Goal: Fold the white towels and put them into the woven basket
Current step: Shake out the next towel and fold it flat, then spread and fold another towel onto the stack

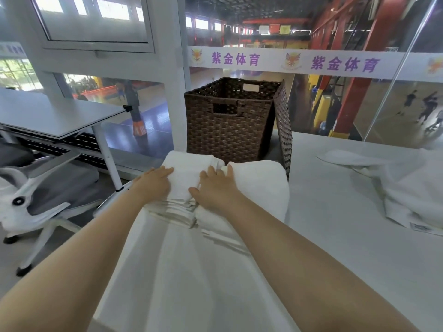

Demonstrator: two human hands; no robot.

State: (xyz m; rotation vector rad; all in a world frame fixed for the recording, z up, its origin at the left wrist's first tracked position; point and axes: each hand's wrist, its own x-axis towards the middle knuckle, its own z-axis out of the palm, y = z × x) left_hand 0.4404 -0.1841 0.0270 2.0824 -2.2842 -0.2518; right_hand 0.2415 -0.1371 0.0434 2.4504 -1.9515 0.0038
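- Here, the person stands at a white table (335, 236) and works on a white towel (191, 271), which lies long from the near edge toward the woven basket (227, 125).
- The far end of this towel is already gathered into a thick folded stack (184, 178), just in front of the basket, and beside it sits a rounded towel bundle (261, 183).
- The left hand (153, 183) lies flat on the left side of the stack with the fingers stretched out; it presses and grasps nothing.
- The right hand (215, 188) lies palm down between the stack and the bundle, and its thumb seems to tuck at the layered hem edges; if it pinches any cloth, the view does not show it.
- The basket is dark brown and open, and its lid (284, 130) leans upright against its right side; no towel can be seen inside from this angle.
- One more crumpled white towel (407, 188) waits well apart, on the right of the table.
- The towel is probably soft, limp and light, so a folded stack will sag and open if it is lifted by one corner.
- A safer hold is likely from both sides, with the fingers under the bottom layer and the thumbs on top, so that the layers stay together on the way to the basket.
- The cloth is not fragile, but the loose near part may drag behind.
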